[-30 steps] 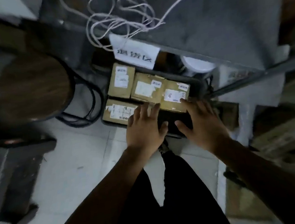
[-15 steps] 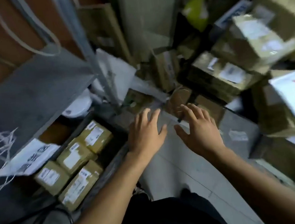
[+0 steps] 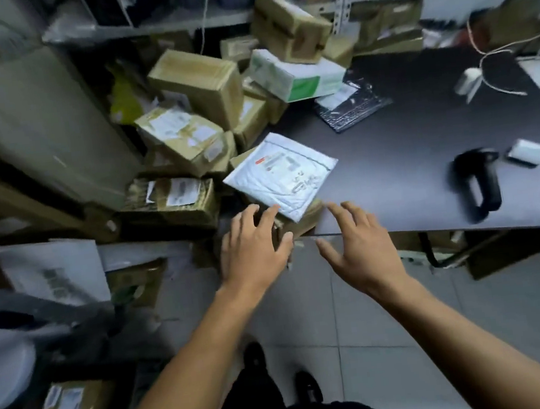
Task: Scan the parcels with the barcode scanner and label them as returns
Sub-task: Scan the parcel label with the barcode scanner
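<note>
A person's left hand [image 3: 254, 247] and right hand [image 3: 361, 248] reach forward with fingers spread, holding nothing. Just beyond the fingertips, a flat white padded mailer parcel [image 3: 281, 173] lies at the corner of a dark table [image 3: 422, 139]. The black handheld barcode scanner [image 3: 477, 180] rests well right of the right hand.

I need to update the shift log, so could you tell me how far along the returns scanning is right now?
Nothing shows as done from this view: no return label is visible on any parcel. In hand: both hands are empty, the left hand and right hand reaching toward the white padded mailer at the table's corner. Left: the barcode scanner lies untouched on the dark table, and the pile of cardboard boxes awaits.
</note>
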`<action>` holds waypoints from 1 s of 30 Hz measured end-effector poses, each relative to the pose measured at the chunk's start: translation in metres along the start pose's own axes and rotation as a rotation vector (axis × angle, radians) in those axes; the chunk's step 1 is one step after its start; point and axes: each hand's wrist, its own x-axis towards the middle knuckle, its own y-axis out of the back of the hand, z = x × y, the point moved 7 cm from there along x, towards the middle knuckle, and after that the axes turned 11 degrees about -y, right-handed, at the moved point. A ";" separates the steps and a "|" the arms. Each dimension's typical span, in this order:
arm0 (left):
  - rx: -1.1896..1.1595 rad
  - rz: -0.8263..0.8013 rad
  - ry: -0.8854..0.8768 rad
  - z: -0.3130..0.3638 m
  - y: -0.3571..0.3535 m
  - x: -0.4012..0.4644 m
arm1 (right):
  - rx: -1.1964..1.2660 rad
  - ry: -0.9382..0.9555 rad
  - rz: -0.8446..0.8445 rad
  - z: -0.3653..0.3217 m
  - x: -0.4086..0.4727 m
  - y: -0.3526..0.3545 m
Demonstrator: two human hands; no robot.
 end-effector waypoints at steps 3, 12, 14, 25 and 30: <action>-0.036 -0.009 0.008 0.003 -0.006 0.023 | 0.032 -0.046 -0.006 0.018 0.015 0.004; -0.142 0.016 0.043 -0.026 -0.007 0.119 | 0.009 -0.072 -0.053 0.013 0.105 0.012; -0.177 0.047 0.035 -0.029 -0.003 0.150 | 0.017 -0.061 -0.048 0.007 0.136 0.018; -0.253 0.137 -0.044 -0.017 0.027 0.319 | 0.020 -0.094 0.065 -0.013 0.297 0.086; -0.250 0.127 -0.040 -0.014 0.026 0.366 | 0.040 -0.091 0.053 -0.013 0.345 0.094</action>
